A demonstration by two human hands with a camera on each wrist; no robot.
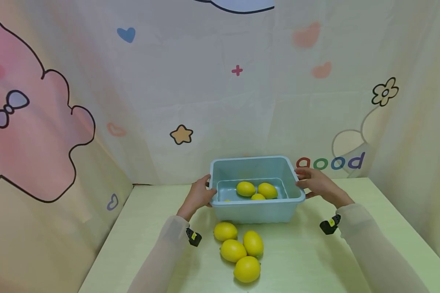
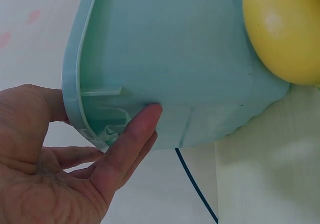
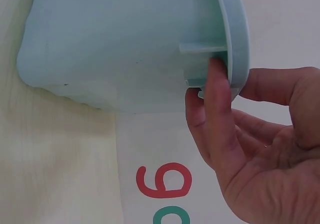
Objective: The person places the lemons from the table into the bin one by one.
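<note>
A light blue plastic basin (image 1: 254,213) stands near the back of the table, with several yellow lemons (image 1: 246,189) inside; its front wall partly hides some of them. At its left end my left hand (image 1: 199,194) grips the rim. The left wrist view has the fingers (image 2: 127,146) under that rim against the outer wall (image 2: 165,49), the thumb on the rim's other side. My right hand (image 1: 318,185) holds the opposite end likewise, its fingers (image 3: 220,124) beneath the lip and thumb over the edge. Several more lemons (image 1: 233,250) lie clustered in front of the basin.
The pale table (image 1: 300,260) carries the basin and the loose lemons. Close behind the basin hangs a curtain (image 1: 238,110) printed with hearts, a star and letters, and it continues along both sides. A small black camera sits on each wrist, such as the right one (image 1: 329,225).
</note>
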